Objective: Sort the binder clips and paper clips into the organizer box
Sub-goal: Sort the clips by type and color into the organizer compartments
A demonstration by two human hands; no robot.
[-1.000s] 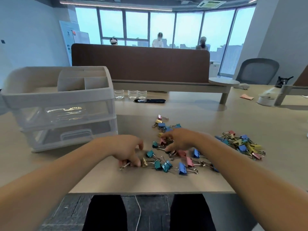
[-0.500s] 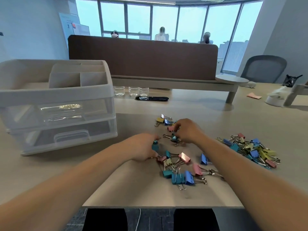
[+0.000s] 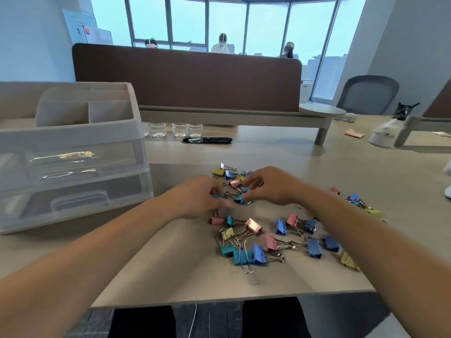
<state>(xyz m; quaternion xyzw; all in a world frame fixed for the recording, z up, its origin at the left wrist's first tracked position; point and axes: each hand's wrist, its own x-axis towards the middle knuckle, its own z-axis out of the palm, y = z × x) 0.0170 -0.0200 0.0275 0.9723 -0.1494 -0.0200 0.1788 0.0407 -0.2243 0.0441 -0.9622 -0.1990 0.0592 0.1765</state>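
Note:
Coloured binder clips (image 3: 253, 240) lie scattered on the beige table (image 3: 170, 269) in front of me. My left hand (image 3: 195, 198) is curled over teal binder clips (image 3: 216, 195) that show at its fingertips. Just to its right, my right hand (image 3: 271, 186) pinches a teal binder clip (image 3: 240, 198) between thumb and fingers, low over the table. More clips (image 3: 229, 173) lie just beyond both hands. A second pile of clips (image 3: 361, 203) sits at the right, partly hidden by my right forearm. The white organizer box (image 3: 73, 152) with clear drawers stands at the left.
Small clear cups (image 3: 158, 129) and a flat black object (image 3: 207, 140) sit behind the clips. A brown partition (image 3: 185, 81) closes off the far side, with people behind it. A grey chair (image 3: 368, 93) and white items (image 3: 383, 137) are at the far right.
Both hands have moved away from me into the far part of the clip cluster and closer together. The right hand has taken a teal clip between its fingers.

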